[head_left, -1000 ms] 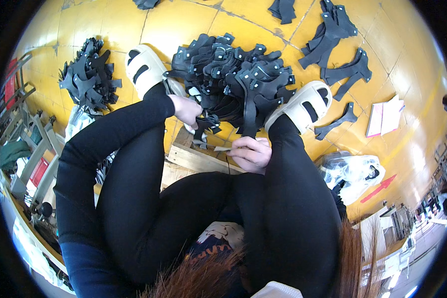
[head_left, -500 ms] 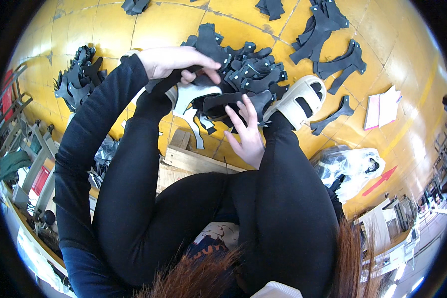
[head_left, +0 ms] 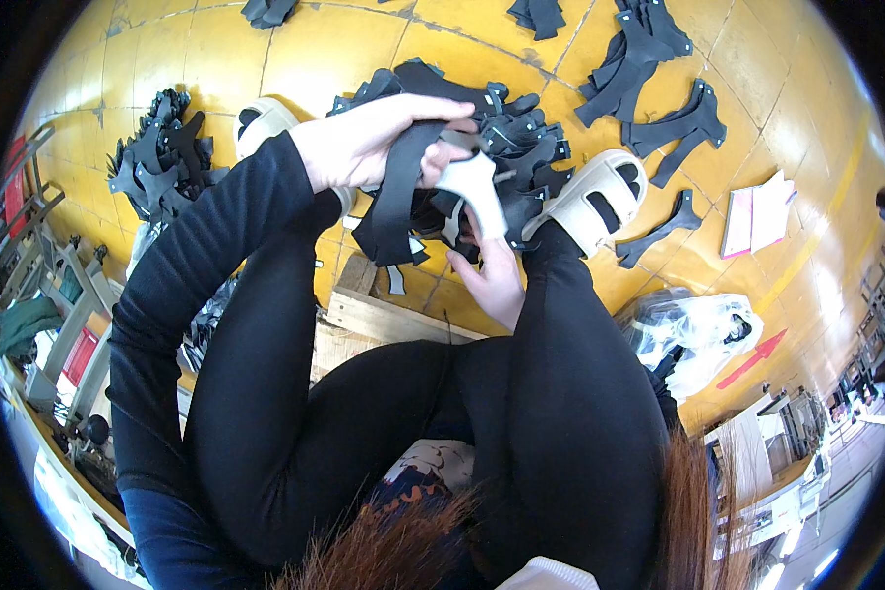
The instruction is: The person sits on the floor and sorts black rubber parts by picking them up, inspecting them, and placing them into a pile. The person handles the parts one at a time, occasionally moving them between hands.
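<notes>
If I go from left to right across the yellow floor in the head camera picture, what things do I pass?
Small heap of black cut pieces → left white sandal → left hand holding black pieces → right white sandal → pink and white papers.

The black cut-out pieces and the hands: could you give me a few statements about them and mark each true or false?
1. The left hand grips a bundle of black cut-out pieces that hang down from it. True.
2. The right hand is resting flat on the floor. False: it is raised between the knees, at a pale cut-out piece by the bundle.
3. The floor is yellow with tile lines. True.
4. The person is wearing black boots. False: the sandals are pale cream.
5. More black pieces lie in a heap at the left. True.
</notes>
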The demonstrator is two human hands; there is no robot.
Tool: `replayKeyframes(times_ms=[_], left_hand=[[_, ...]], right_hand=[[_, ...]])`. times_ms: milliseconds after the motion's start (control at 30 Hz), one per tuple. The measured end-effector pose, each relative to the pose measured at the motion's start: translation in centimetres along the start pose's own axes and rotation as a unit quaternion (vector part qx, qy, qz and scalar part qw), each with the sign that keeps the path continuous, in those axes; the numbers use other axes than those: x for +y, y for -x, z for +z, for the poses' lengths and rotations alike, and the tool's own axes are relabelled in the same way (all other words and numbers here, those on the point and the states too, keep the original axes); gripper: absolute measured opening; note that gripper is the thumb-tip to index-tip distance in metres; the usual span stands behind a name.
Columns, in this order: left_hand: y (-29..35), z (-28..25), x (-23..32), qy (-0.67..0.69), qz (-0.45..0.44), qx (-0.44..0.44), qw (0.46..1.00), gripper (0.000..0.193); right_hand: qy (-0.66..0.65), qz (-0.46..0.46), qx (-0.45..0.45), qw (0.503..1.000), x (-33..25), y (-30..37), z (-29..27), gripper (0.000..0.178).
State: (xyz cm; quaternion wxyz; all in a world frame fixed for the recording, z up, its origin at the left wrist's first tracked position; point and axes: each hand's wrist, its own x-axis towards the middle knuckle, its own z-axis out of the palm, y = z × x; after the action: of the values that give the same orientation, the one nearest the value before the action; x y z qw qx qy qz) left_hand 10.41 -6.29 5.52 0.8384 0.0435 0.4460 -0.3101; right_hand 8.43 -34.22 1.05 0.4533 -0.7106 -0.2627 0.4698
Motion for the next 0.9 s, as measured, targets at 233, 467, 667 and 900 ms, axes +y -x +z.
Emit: replayKeyframes(times_ms=[233,467,667,900], left_hand=[[-0.8,-2.0,0.8,-0.287,0.127,0.072,0.947,0.021],[-0.7,-3.2,-0.4,-0.478,0.169,0.149,0.849,0.022],[-0.4,-2.3,-1.7,-0.506,0.098,0.124,0.848,0.016],[-0.9,-4.1,-3.6,-0.720,0.307,0.207,0.586,0.029]], right_hand=[[-0.108,0.080,0.005,0.991,-1.5,-0.4,0.1,0.067],[-0.155,0.076,-0.025,0.985,-1.4,-0.3,-0.2,0.056],[-0.035,-0.105,0.036,0.993,-1.8,-0.4,-0.8,0.064],[-0.049,-0.075,0.006,0.996,-1.9,0.3,-1.0,0.066]])
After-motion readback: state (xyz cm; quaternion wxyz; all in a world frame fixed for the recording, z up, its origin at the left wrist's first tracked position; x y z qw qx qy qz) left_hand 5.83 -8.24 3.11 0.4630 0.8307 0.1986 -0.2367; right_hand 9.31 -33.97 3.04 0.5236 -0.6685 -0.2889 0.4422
